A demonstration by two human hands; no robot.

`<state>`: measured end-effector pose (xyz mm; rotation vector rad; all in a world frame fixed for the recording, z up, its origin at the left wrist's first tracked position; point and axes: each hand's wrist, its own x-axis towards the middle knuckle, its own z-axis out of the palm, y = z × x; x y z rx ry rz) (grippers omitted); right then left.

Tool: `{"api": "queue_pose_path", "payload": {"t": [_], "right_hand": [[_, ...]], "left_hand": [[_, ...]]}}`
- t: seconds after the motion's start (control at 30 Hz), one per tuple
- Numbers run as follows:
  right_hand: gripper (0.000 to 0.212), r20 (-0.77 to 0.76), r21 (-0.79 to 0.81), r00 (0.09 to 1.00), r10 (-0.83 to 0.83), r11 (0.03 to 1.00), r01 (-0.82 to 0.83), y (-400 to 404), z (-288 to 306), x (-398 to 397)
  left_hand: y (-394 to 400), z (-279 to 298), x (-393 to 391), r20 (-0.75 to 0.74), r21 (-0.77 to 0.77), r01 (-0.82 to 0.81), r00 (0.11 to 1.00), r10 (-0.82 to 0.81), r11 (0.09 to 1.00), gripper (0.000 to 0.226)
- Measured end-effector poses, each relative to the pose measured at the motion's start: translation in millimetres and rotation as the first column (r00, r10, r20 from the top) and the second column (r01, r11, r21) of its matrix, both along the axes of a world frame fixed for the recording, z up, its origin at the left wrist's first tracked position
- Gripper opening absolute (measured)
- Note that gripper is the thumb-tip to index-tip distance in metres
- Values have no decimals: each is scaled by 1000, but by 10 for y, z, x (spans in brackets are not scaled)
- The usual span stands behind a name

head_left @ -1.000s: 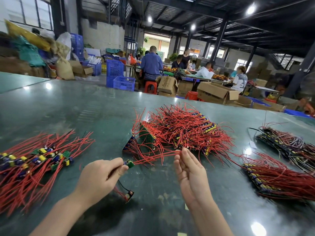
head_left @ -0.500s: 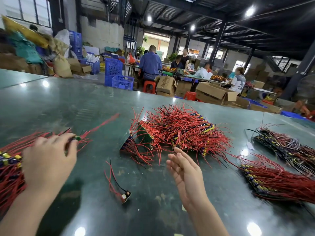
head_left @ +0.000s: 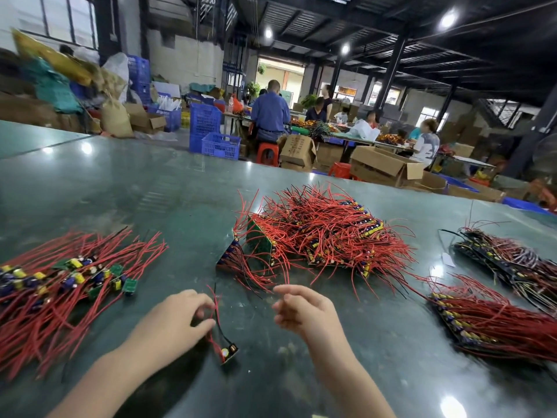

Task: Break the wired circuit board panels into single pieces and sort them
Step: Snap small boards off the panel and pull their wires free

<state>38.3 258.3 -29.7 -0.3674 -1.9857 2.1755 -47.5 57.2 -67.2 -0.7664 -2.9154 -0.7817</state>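
Behind your tabletop (head_left: 150,188) stretches a dim workshop with blue crates (head_left: 211,131), cardboard boxes (head_left: 382,165) and seated workers (head_left: 269,114) at another bench. Your left hand (head_left: 173,322) sits low near the front edge, fingers curled, with thumb and fingertips closing on the red and black leads of a single small board (head_left: 227,352) that lies on the surface just to its right; whether the pinch is complete you cannot tell, since the hand is blurred. Your right hand (head_left: 304,307) hovers beside it, fingers loosely bent and apart, holding nothing. To your left lies the sorted pile (head_left: 69,282) of separated pieces (green boards with yellow and blue capacitors, red wires fanned out). Straight ahead, beyond both hands, sits the big heap of unbroken panels (head_left: 319,236), a tangle of red wire with a green panel edge standing tilted at its near left corner. At your right, a flat stack (head_left: 494,330) of red-wired panels rests near the table's edge, and farther back another darker bundle (head_left: 509,257) lies well apart from the central heap
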Motion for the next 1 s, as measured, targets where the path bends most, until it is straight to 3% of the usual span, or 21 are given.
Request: {"api": "queue_pose_path", "payload": {"t": [0.07, 0.17, 0.27, 0.33, 0.47, 0.53, 0.6, 0.67, 0.77, 0.87, 1.0], "right_hand": [[29, 27, 289, 998, 52, 956, -58, -61, -72, -6], [16, 60, 710, 983, 173, 685, -164, -141, -199, -3], [30, 91, 869, 957, 276, 447, -212, -183, -293, 4], [38, 116, 895, 944, 309, 379, -234, -210, -320, 8], [36, 112, 868, 954, 278, 440, -230, -212, -330, -9], [29, 126, 837, 963, 240, 496, -233, -203, -313, -7], [22, 164, 813, 964, 208, 525, -251, -191, -306, -5], [25, 187, 814, 960, 209, 513, -271, -190, -296, -5], [27, 183, 845, 960, 210, 466, -263, -194, -287, -11], [29, 191, 852, 957, 219, 447, -272, -183, -289, -5], [25, 135, 741, 971, 195, 631, -230, -194, -233, 7]], "left_hand": [[38, -6, 26, 4, 26, -24, 1000, 24, 999, 22], [81, -4, 78, -3, 71, -70, 998, 70, 995, 27], [117, 12, 126, -2, 165, -59, 998, 60, 985, 25], [135, 42, 144, 13, 235, -14, 1000, 11, 972, 24], [179, 83, 192, -15, 218, 125, 992, -125, 968, 32], [204, 76, 201, -8, 317, 59, 998, -59, 947, 32], [209, 96, 207, 105, 484, -85, 994, 38, 871, 36], [209, 137, 220, 224, 569, -158, 974, 33, 807, 45], [214, 175, 263, 369, 624, -229, 929, -23, 747, 57], [268, 164, 318, 504, 726, -302, 844, -180, 618, 60], [321, 155, 343, 429, 831, -237, 849, -307, 504, 55]]}}
